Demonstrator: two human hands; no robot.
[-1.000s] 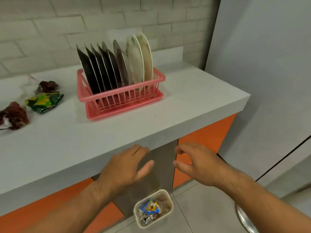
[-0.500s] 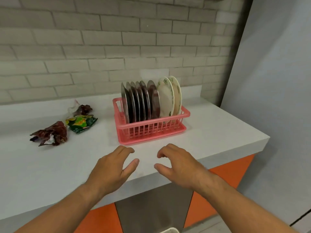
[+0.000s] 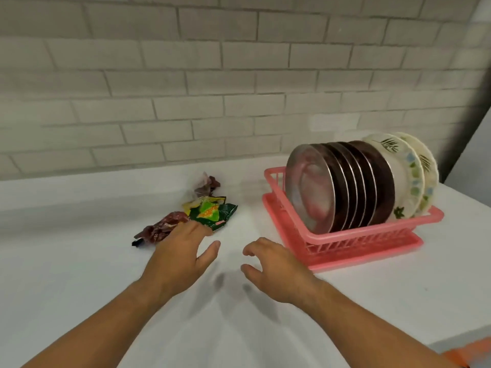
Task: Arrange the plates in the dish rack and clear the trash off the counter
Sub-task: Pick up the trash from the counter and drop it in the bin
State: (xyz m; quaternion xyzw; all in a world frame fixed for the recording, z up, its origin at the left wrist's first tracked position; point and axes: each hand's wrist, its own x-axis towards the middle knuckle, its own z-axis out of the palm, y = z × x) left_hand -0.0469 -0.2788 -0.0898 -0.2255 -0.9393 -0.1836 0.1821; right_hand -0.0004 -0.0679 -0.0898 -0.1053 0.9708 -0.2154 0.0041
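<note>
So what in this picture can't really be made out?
Head view only:
- Maroon wrapper: its near end is hidden behind the left hand.
- Steel plates in the pink dish rack: each overlaps the next, so only rims show.
- Green wrapper: print blurred, unreadable.
- Counter: cut off by the frame edges.

The left hand covers the near end of the dark red wrapper and one corner of the green wrapper. Print on both wrappers is too blurred to read. In the pink dish rack, each plate hides most of the one behind. The counter runs off the left and bottom edges.
</note>
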